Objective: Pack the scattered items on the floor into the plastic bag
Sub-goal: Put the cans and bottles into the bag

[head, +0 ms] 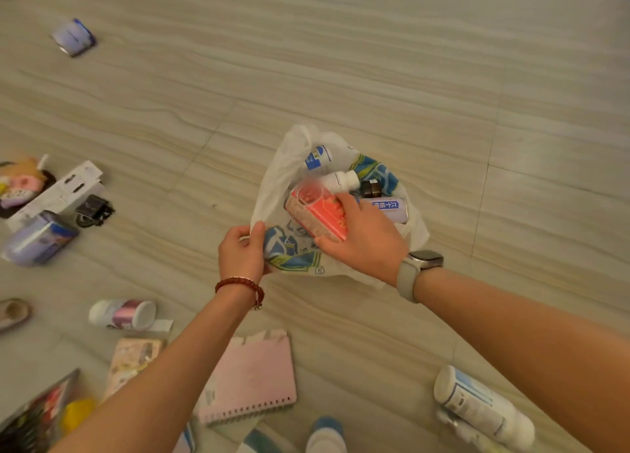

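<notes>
The white plastic bag point(286, 166) stands open on the tiled floor point(409, 60), a little right of the frame's middle. Inside it I count three white bottles with blue labels: one at the top point(318, 157), one below it with its cap to the right point(341, 180), and one lying at the right side point(392, 209). A small dark jar point(370, 187) sits between the last two. The left hand point(240, 251), with a red bead bracelet point(240, 283) at the wrist, pinches the near left edge of the bag between thumb and fingers. The right hand point(361, 237), with a grey watch point(417, 268) at the wrist, grips a red box with a clear cover point(317, 214) over the mouth of the bag; the fingers are curled round its near end.

Outside the bag, a pink spiral notebook point(252, 381) lies at the lower middle, partly under the left forearm. To its left lies one white cup with a pink label point(122, 313). At the lower right lies a large white bottle point(480, 403). At the left edge there is a white carton point(58, 193), a black clip-like thing point(93, 210) beside it, and a purple-blue can point(39, 237). A second such can point(73, 37) lies far away in the upper left.
</notes>
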Motion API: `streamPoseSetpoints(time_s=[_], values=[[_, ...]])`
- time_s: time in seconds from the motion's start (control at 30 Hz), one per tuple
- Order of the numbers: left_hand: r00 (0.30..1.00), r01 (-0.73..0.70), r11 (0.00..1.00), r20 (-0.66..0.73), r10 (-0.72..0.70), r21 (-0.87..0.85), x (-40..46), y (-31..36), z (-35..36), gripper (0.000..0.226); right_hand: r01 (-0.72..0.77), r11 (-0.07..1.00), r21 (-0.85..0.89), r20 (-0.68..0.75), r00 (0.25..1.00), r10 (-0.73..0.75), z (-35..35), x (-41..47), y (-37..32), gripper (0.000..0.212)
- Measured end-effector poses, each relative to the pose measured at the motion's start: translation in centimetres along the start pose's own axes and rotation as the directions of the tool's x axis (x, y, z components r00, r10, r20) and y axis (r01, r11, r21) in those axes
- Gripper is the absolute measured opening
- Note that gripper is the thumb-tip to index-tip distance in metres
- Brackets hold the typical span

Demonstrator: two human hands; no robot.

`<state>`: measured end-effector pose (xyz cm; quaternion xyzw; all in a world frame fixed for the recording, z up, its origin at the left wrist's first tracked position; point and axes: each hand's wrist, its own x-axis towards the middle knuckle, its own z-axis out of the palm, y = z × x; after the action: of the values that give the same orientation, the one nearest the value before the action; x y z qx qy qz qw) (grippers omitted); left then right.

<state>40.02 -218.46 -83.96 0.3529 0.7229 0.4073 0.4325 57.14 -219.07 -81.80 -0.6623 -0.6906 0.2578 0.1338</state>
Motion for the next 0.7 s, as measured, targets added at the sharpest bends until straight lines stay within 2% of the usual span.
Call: streamPoseSetpoints(time_s=[0.17,0.3,0.43,0.53,0.7], values=[[0.993,-0.008,1.000,-0.114,0.010,0.023,0.1,0.0,-1.3,0.024,-0.011,1.000,0.007,0.006,1.000,0.011,1.8,1.7,-3.9,0.065],[0.984,0.073,0.997,-0.166,-0.071,0.004,0.1,-1.2,-2.6,0.023,0.019,1.000,-0.023,-0.014,1.000,-0.019,4.6,1.9,-5.6,0.062],[0.980,0.128,0.991,-0.149,-0.131,-0.030,0.2,-2.4,-3.4,0.023,0.065,0.997,-0.043,0.018,0.998,-0.065,6.3,1.3,-5.4,0.061],[0.981,0.141,0.989,-0.126,-0.146,-0.043,-0.4,-2.6,-3.6,0.024,0.048,0.995,-0.089,0.050,0.998,-0.043,6.8,0.4,-5.0,0.057],[0.987,0.150,0.985,-0.062,-0.145,0.084,-1.7,-3.7,-3.0,0.022,0.159,0.975,-0.157,0.181,0.975,-0.130,5.7,-0.9,-3.2,0.030]])
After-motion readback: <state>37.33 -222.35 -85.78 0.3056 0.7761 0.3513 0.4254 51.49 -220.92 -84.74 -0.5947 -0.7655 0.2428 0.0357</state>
